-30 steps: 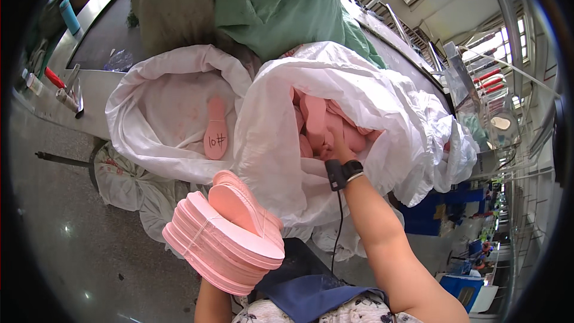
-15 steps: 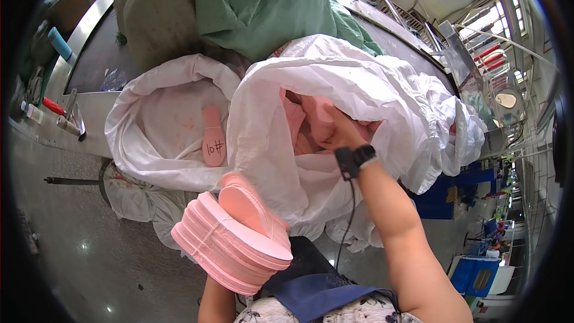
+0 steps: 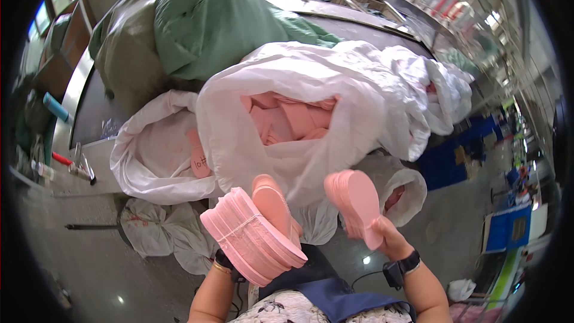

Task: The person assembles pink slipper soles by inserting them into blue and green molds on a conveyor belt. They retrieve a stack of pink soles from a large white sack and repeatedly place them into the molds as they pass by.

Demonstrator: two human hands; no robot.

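Note:
A thick stack of pink insoles (image 3: 248,236), tied round with a thin string, rests on my left hand, which is mostly hidden under and behind it; my left forearm (image 3: 212,293) comes up below. Against that stack lies a smaller pink insole bundle (image 3: 272,203). My right hand (image 3: 391,239) is closed round the narrow end of another stack of pink insoles (image 3: 353,197), held upright and apart from the left one. Beyond both hands a white sack (image 3: 287,170) gapes, with many pink insoles (image 3: 293,119) inside.
Left of it, a second open white sack (image 3: 137,185) holds a marked pink insole (image 3: 199,158). Green sacks (image 3: 209,30) stand behind on the table (image 3: 84,137). Another white sack (image 3: 412,194) sits at the right. A red-handled tool (image 3: 61,159) lies at the left.
My right hand has come out of the large white sack toward me, now gripping a stack of insoles. The view has shifted, and the left stack sits slightly further right.

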